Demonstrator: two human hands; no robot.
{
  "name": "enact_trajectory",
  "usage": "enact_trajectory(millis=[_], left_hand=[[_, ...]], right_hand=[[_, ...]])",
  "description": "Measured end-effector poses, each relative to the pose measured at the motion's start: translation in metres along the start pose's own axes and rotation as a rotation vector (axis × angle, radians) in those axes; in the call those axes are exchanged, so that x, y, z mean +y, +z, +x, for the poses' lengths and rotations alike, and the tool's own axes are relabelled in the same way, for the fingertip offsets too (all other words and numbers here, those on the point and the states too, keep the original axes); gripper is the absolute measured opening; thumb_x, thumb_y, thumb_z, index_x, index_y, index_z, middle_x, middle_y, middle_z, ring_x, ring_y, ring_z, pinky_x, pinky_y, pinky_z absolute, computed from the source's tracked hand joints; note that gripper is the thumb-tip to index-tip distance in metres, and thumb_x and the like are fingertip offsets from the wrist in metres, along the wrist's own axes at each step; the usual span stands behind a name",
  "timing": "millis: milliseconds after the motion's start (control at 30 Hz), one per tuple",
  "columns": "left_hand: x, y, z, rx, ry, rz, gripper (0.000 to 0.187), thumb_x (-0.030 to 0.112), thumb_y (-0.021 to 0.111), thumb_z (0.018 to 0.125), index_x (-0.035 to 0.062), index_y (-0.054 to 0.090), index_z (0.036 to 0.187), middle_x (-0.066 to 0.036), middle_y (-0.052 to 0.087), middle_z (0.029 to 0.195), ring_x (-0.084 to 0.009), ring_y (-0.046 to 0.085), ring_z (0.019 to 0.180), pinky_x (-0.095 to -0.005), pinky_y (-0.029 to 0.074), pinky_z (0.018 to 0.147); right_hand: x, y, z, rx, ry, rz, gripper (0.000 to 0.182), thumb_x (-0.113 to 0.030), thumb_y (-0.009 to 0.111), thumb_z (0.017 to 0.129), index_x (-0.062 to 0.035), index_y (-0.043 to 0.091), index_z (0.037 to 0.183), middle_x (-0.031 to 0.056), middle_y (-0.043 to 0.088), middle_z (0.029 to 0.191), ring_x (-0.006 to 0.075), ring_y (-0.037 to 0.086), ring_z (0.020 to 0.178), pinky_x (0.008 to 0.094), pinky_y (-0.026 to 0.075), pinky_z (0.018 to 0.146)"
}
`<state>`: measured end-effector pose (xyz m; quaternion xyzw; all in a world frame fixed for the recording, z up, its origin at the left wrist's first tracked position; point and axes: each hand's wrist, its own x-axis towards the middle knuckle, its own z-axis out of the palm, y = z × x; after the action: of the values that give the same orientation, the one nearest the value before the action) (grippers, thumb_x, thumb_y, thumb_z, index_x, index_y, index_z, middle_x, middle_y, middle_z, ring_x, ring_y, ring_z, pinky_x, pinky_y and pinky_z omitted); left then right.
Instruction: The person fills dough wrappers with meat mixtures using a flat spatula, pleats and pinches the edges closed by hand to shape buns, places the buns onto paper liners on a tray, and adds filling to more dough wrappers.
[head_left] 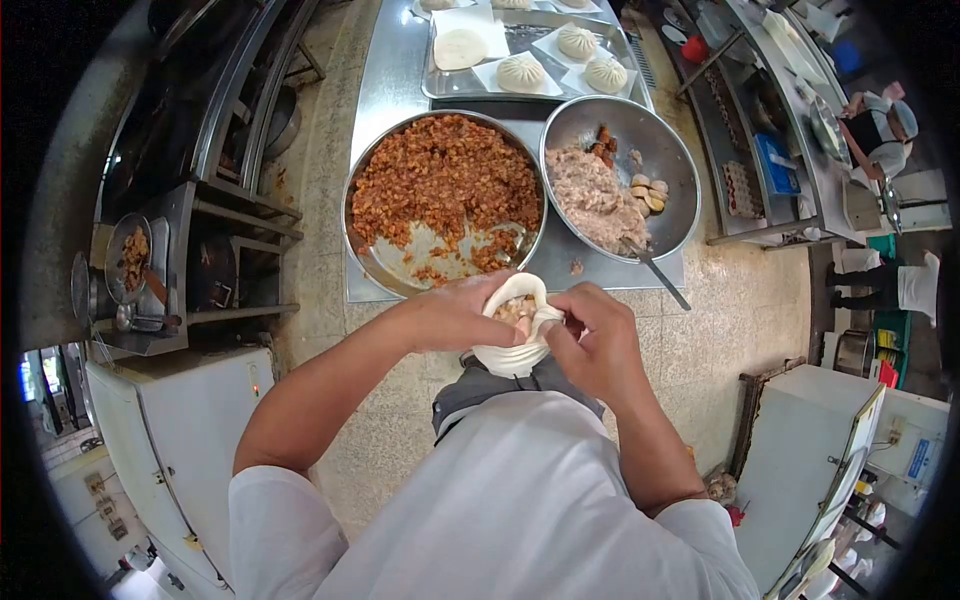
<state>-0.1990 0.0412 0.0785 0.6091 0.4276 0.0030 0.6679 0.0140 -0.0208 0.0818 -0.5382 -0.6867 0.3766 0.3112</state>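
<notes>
A half-gathered bun of white dough (510, 360) is held up in front of my waist, its mouth still wide and pale meat filling showing inside. My left hand (462, 318) cups the bun's left side, with the thumb reaching into the opening. On the other side, the fingers and thumb of my right hand (596, 340) pinch the pleated rim. Just beyond the hands are a wide pan of reddish-brown chopped filling (445, 180) and a steel bowl (685, 190). Minced meat (590, 195), pale round pieces and a spoon (660, 275) lie in that bowl.
Behind the bowls, a metal tray (435, 80) carries pleated buns (521, 72) on paper squares and a flat dough piece (460, 48). A stove counter (190, 200) runs along the left, shelving (740, 130) along the right. Two people (885, 130) stand far right.
</notes>
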Motion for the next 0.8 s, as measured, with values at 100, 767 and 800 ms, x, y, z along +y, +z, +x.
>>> enact_trajectory(millis=[100,767,800], left_hand=[[0.005,-0.007,0.003,-0.113,0.053,0.086,0.067,0.045,0.073,0.078,0.0141,0.050,0.133,-0.007,0.063,0.113,-0.0159,0.062,0.092,-0.0296,0.053,0.065],[-0.051,0.049,0.019,0.129,0.335,-1.093,0.087,0.078,0.028,0.092,0.0051,0.051,0.133,-0.013,0.060,0.129,-0.0256,0.059,0.117,-0.0420,0.046,0.102],[-0.058,0.065,0.022,0.163,0.403,-1.300,0.088,0.078,0.027,0.091,0.0049,0.050,0.134,-0.012,0.058,0.130,-0.0257,0.058,0.119,-0.0428,0.046,0.103]], right_hand=[[-0.007,0.002,0.007,0.117,0.045,0.074,0.015,-0.005,0.065,0.076,0.0019,0.066,0.089,0.0150,0.058,0.073,0.0319,0.058,0.064,0.0392,0.047,0.059],[0.010,0.015,0.006,0.062,-0.042,-0.053,0.012,-0.009,0.066,0.079,0.0019,0.064,0.083,0.0146,0.055,0.068,0.0340,0.056,0.063,0.0403,0.047,0.059],[0.010,0.018,0.005,0.073,-0.026,-0.050,0.012,-0.009,0.066,0.079,0.0019,0.064,0.083,0.0146,0.055,0.068,0.0340,0.056,0.063,0.0403,0.047,0.059]])
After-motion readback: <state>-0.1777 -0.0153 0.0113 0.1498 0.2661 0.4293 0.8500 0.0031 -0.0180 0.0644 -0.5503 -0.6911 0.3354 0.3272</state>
